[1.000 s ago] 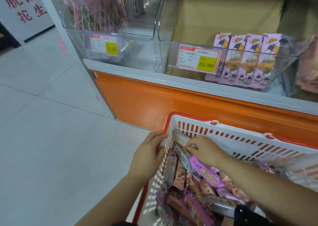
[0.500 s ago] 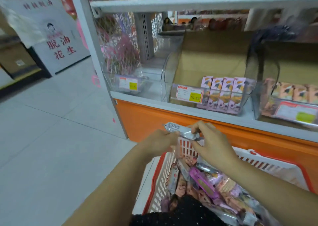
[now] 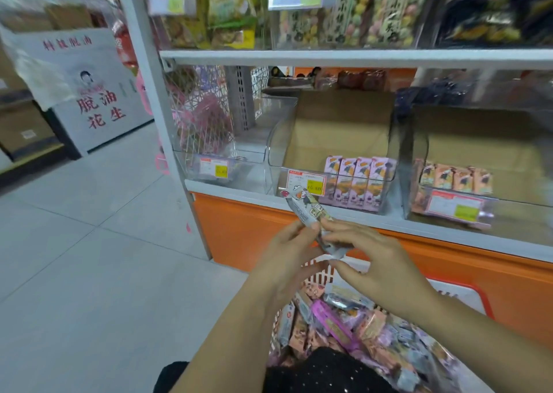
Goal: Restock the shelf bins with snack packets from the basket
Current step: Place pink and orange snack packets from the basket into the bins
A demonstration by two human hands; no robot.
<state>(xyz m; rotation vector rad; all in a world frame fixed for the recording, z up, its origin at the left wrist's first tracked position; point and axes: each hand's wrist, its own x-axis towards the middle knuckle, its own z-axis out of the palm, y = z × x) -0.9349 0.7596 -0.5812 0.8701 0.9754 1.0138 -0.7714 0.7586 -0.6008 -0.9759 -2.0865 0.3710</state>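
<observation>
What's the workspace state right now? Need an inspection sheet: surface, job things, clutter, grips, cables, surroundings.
Surface: white shelf ledge over an orange base panel.
Job's things: grey packet held above the basket; basket full of mixed packets; middle bin holds four upright purple packets on its right side; right bin holds orange packets.
Clutter: black speckled fabric at the bottom edge.
Grips: left hand and right hand both pinch the grey packet.
Cables: nothing seen.
Surroundings: tiled floor, white sign with red characters, stocked upper shelf.
</observation>
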